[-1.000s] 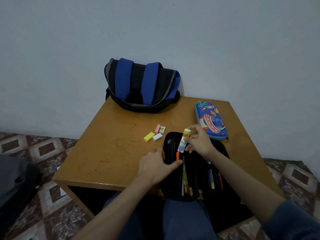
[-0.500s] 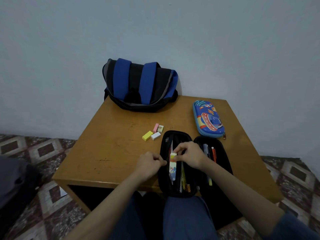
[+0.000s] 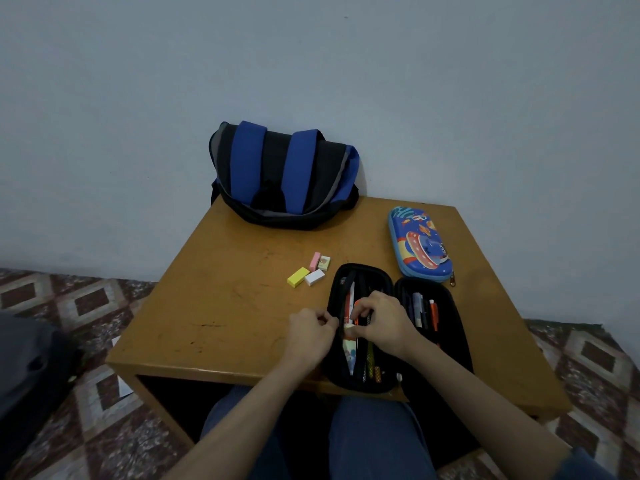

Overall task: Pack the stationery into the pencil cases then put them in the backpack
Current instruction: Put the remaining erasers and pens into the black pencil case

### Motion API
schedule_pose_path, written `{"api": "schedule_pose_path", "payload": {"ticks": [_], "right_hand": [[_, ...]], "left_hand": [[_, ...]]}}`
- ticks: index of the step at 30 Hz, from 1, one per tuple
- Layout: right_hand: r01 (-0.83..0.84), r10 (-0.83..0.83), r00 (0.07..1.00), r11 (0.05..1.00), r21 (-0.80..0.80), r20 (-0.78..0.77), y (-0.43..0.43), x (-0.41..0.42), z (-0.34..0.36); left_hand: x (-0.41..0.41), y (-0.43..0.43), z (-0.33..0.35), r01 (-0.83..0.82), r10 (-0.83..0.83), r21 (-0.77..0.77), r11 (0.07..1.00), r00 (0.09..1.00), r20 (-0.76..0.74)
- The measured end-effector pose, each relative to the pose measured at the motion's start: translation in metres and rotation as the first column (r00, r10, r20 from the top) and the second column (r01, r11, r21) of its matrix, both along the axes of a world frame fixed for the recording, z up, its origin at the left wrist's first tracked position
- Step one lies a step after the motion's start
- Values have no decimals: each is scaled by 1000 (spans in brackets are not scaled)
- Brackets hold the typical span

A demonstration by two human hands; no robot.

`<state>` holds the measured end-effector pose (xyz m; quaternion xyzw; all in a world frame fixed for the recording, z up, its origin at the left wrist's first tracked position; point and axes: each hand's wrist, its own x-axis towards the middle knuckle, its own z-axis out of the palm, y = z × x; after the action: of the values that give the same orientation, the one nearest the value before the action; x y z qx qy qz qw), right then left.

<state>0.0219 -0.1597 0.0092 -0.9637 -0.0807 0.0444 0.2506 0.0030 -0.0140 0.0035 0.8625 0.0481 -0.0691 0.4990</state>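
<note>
An open black pencil case [image 3: 446, 344] lies at the table's front edge, with pens in both halves. My left hand [image 3: 311, 332] pinches the case's left rim with curled fingers. My right hand [image 3: 382, 323] reaches into the left half and pinches the top of a white patterned stationery piece [image 3: 349, 351] that lies lengthwise among the pens. Several small erasers [image 3: 311, 271], yellow, white, pink and cream, lie on the table left of the case. A closed blue cartoon pencil case [image 3: 419, 245] sits at the right rear. A black and blue backpack [image 3: 284, 178] leans against the wall.
The wooden table [image 3: 221, 306] stands against a pale wall, over a patterned tile floor. A dark bag [image 3: 27, 372] lies on the floor at the left. My knees in blue trousers sit under the table's front edge.
My right hand carried the white patterned piece from above the case's far end down into the left half. My left hand shifted from lying on the case to pinching its left rim.
</note>
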Motion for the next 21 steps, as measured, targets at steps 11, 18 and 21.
{"api": "schedule_pose_path", "payload": {"ticks": [11, 18, 21], "right_hand": [[93, -108, 987, 988, 127, 119, 12, 57, 28], [193, -192, 976, 981, -1, 98, 62, 102, 27], [237, -239, 970, 971, 36, 53, 79, 115, 17]], "left_hand": [[26, 70, -29, 34, -107, 535, 844, 989, 105], [27, 70, -38, -9, -106, 549, 836, 979, 177], [27, 70, -40, -28, -99, 538, 843, 973, 207]]}}
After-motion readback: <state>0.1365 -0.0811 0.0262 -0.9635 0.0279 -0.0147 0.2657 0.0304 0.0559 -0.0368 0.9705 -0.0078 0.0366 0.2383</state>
